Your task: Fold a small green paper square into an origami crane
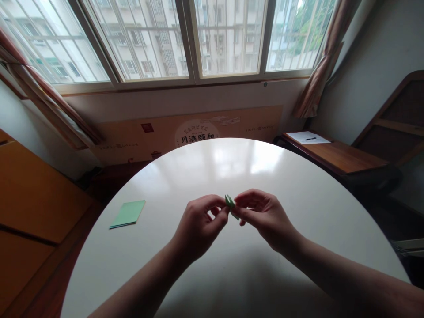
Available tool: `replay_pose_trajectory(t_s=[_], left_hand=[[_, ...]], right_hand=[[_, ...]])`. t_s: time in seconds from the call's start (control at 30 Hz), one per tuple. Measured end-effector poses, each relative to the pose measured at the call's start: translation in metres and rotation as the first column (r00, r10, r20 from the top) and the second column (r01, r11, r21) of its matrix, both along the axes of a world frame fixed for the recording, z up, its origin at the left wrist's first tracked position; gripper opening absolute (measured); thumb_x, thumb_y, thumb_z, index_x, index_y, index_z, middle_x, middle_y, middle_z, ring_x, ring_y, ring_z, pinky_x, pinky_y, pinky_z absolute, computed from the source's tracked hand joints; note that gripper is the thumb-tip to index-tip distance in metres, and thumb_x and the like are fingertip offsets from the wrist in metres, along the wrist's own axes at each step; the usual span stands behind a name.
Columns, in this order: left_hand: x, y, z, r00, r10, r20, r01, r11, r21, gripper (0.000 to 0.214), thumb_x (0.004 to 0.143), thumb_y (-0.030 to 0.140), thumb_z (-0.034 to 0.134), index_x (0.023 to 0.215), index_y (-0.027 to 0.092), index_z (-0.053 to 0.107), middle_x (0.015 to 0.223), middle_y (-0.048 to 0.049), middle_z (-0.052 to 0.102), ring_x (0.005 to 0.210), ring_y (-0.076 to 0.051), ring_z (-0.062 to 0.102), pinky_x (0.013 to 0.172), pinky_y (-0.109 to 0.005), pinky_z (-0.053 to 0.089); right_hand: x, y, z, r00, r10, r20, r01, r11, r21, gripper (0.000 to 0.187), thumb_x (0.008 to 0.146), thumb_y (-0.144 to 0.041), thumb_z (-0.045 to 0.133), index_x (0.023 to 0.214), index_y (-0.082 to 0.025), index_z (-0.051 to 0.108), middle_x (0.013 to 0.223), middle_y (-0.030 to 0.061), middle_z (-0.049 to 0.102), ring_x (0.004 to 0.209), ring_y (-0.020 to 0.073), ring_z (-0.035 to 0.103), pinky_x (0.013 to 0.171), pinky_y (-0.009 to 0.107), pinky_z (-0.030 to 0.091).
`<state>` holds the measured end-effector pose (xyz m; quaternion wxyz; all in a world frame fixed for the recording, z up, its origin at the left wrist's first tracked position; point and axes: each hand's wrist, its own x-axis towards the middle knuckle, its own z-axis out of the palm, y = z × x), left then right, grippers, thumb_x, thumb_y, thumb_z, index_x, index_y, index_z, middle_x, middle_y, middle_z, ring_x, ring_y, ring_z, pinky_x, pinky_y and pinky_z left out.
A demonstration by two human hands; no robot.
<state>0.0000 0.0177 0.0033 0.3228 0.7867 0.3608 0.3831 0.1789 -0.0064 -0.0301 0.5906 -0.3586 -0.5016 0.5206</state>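
Between my two hands, above the middle of the white table, is a small folded piece of green paper (229,201) with pointed tips standing up. My left hand (203,221) pinches its left side between thumb and forefinger. From the other side, my right hand (263,214) grips it with thumb and fingers, and the fingers cover much of the fold. A green lower edge shows just under the right thumb. To the left on the table lies a stack of square light green paper sheets (128,213).
The round white table (159,176) has a curved far edge. Beyond it on the right, a wooden side table (351,152) bears a white paper (308,138) and a dark pen (311,139). A printed cardboard panel (232,128) stands below the window. An orange cabinet (33,190) is at left.
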Motion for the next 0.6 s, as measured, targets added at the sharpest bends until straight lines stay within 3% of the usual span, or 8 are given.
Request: replay_pose_trajectory(t_s=[0.1, 0.3, 0.6], left_hand=[[0.0002, 0.0000, 0.0002, 1.000, 0.009, -0.012, -0.008, 1.000, 0.017, 0.017, 0.087, 0.014, 0.058, 0.091, 0.016, 0.075, 0.074, -0.0022, 0.069, 0.063, -0.012, 0.059, 0.050, -0.019, 0.045], [-0.0003, 0.0018, 0.0015, 0.999, 0.022, -0.049, -0.019, 0.999, 0.049, 0.016, 0.086, 0.014, 0.060, 0.088, 0.016, 0.076, 0.073, -0.0023, 0.068, 0.062, -0.012, 0.058, 0.050, -0.019, 0.044], [-0.0016, 0.0022, -0.0017, 1.000, 0.015, -0.007, -0.016, 0.995, -0.094, 0.013, 0.086, 0.023, 0.066, 0.089, 0.014, 0.076, 0.071, -0.0034, 0.070, 0.060, -0.013, 0.058, 0.050, -0.021, 0.048]], right_hand=[[0.0011, 0.0025, 0.0012, 0.999, 0.034, -0.013, -0.035, 0.998, -0.048, 0.029, 0.071, -0.024, 0.086, 0.099, -0.022, 0.077, 0.085, 0.0055, 0.075, 0.077, 0.0204, 0.068, 0.059, 0.029, 0.054], [0.0060, 0.0062, 0.0093, 0.987, 0.155, 0.047, -0.149, 0.982, -0.115, 0.021, 0.075, -0.030, 0.084, 0.093, -0.020, 0.080, 0.084, 0.0078, 0.077, 0.076, 0.0202, 0.067, 0.062, 0.030, 0.051], [0.0055, 0.0053, 0.0069, 0.988, 0.144, -0.050, -0.151, 0.967, -0.204, 0.016, 0.076, -0.031, 0.083, 0.084, -0.018, 0.079, 0.080, 0.0053, 0.075, 0.073, 0.0158, 0.063, 0.068, 0.029, 0.049]])
